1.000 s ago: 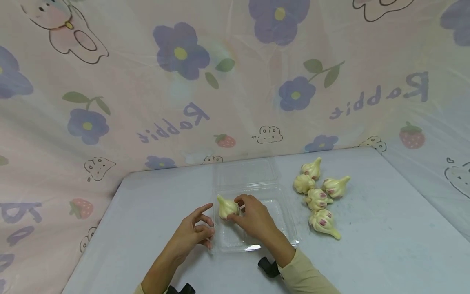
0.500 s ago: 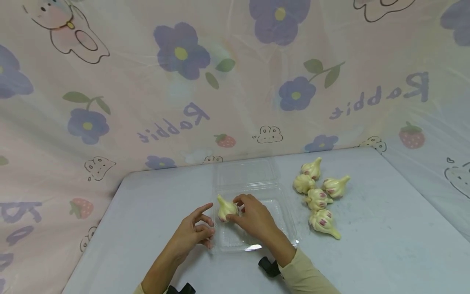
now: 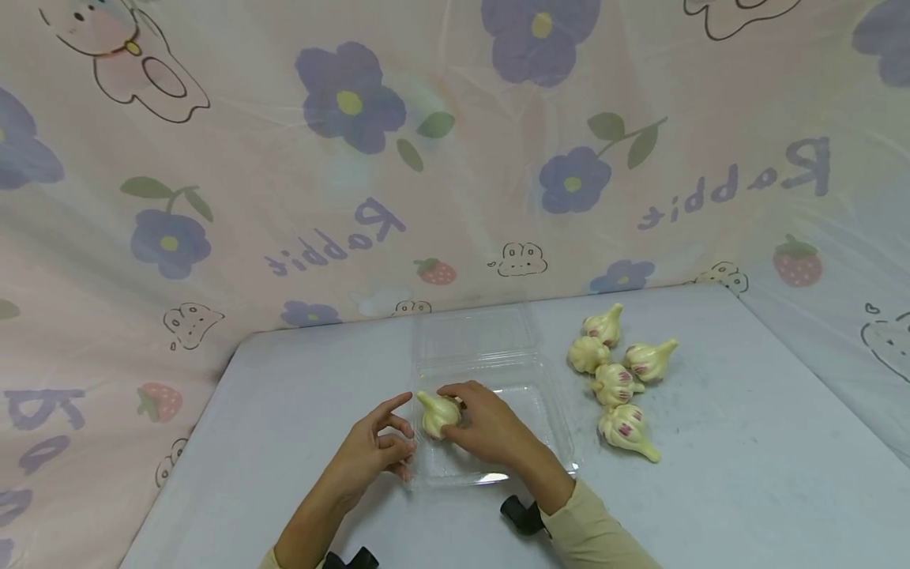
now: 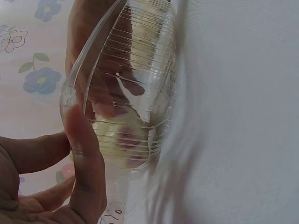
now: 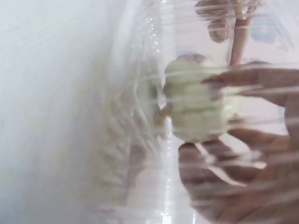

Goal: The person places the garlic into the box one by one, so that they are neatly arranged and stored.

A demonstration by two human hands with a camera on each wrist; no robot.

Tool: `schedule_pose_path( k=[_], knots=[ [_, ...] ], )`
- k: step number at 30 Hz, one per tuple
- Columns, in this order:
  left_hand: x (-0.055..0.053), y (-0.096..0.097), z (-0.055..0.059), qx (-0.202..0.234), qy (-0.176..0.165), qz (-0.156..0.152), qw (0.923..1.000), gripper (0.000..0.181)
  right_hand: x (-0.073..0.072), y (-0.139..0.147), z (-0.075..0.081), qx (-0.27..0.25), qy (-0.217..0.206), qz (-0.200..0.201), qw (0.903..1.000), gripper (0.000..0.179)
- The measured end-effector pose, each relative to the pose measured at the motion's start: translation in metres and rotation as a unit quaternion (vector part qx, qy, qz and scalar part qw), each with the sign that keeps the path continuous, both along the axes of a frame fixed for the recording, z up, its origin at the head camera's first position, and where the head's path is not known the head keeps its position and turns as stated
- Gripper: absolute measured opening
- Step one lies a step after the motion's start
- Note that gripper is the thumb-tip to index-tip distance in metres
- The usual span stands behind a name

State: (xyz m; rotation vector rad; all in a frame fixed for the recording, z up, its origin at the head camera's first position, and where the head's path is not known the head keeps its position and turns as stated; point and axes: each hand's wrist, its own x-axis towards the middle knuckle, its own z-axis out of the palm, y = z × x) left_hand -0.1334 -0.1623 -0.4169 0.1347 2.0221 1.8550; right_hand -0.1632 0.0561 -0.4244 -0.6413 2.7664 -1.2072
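In the head view, my right hand (image 3: 490, 423) holds a pale yellow garlic bulb (image 3: 437, 415) between thumb and fingers, low in the left part of a clear plastic clamshell box (image 3: 498, 478). Its stem points up and left. The right wrist view shows the garlic (image 5: 194, 100) through the box's ribbed wall, a finger and thumb on either side. My left hand (image 3: 366, 454) stays outside the box's left side, index finger extended. The left wrist view has a digit of the left hand (image 4: 84, 154) against the rim, with the other fingers loosely spread.
Several more garlic bulbs (image 3: 614, 386) lie in a group right of the box. The box's lid (image 3: 476, 332) lies folded back toward the patterned curtain (image 3: 462, 158). Black wrist devices (image 3: 522, 516) sit near both wrists, over the white table (image 3: 746, 442).
My right hand has lowered the garlic a little toward the near left of the box, and the stem leans further left. The left hand and box hold still.
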Motion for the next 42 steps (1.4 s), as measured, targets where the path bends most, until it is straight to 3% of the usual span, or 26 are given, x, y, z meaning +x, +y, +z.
schedule_pose_path(
  k=[9,17,26,33,42],
  knots=[
    [-0.0006,0.0002,0.0001,-0.003,0.001,0.000,1.0000,0.077,0.0005,-0.0017,-0.0002,0.017,-0.019,-0.093,0.9954,0.058],
    [-0.0001,-0.0005,-0.0005,-0.005,0.004,-0.002,1.0000,0.076,-0.0009,-0.0013,-0.0012,-0.006,-0.013,-0.066,0.9977,0.053],
    [0.0002,-0.0002,-0.0016,-0.005,0.008,0.000,1.0000,0.076,-0.0001,-0.0015,-0.0017,-0.033,0.030,-0.077,0.9961,0.035],
    [0.0005,0.0002,-0.0011,-0.002,0.006,0.000,1.0000,0.076,-0.0016,-0.0023,-0.0022,-0.033,0.022,-0.088,0.9953,0.031],
    [0.0010,0.0005,-0.0012,0.001,0.005,0.001,1.0000,0.076,-0.0011,-0.0011,-0.0016,-0.035,0.000,-0.085,0.9957,0.041]
  ],
)
